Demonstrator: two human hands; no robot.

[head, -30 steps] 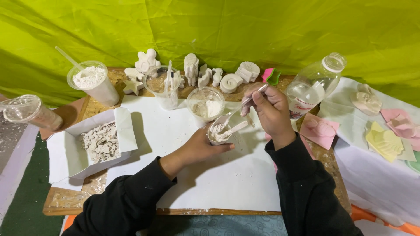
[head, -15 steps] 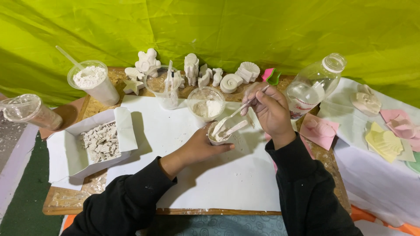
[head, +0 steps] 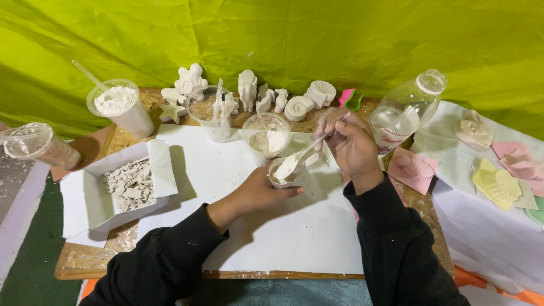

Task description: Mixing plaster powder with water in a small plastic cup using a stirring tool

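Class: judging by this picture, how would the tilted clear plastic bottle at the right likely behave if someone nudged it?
The plastic bottle leans rather than standing upright, so it would probably tip or slide easily. It looks only partly filled with whitish liquid, so likely fairly light, its weight shifting. Its round body could roll toward the pink mould.

Both arms, in black sleeves, are reaching forward over the white paper sheet (head: 272, 226). The left hand (head: 262, 190) is lying palm-up near the sheet's far edge, fingers curling closed around something small. The right hand (head: 351, 144) is hovering just right of it, fingers pinching shut, seemingly thumb against forefinger.
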